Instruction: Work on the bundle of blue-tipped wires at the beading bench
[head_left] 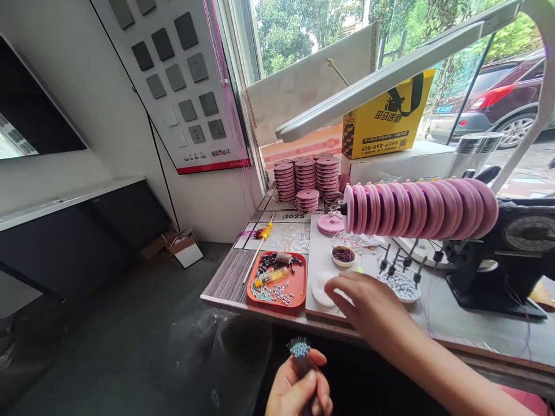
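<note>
A tight bundle of thin blue-tipped pins is gripped upright in the closed left hand, below the bench edge. The right hand, fingers loosely spread and empty, is extended over a white round pad at eleven o'clock from the bundle.

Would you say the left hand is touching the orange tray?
Apart. The head view shows the left hand holding a bundle below the table edge, clear of the orange tray.
</note>
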### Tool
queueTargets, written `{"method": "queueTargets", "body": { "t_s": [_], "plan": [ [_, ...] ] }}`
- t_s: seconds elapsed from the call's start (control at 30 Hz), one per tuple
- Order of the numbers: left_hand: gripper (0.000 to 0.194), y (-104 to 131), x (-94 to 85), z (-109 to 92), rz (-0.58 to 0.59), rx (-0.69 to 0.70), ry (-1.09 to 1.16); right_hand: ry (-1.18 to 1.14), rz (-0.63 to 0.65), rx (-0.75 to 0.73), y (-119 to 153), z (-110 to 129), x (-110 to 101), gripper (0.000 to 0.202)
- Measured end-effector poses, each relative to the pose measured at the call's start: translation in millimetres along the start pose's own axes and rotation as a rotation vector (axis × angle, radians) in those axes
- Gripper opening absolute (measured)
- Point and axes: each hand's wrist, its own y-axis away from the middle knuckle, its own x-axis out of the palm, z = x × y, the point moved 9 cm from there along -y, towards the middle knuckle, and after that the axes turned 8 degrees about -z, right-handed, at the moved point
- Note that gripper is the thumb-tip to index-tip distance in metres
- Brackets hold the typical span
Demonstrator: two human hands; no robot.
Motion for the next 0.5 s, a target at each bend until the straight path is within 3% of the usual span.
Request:
{"method": "queueTargets", "body": {
  "t_s": [0.2, 0.37, 0.5],
  "plan": [
    [0.037, 0, -6.5, -8, -0.128, 0.077, 0.026, -0.09, -0.024, 0.066, 13, -9, -4, 0.02],
    [0.045, 6, -12.1, -4, -0.251, 0.1, -0.063, -0.396, -0.096, 0.087, 58, 6, -13, 0.017],
    [0.048, 9, -11.3, 0, -0.294, 0.098, -0.097, -0.475, -0.182, -0.017, 90, 28, -8, 0.011]
  ]
}}
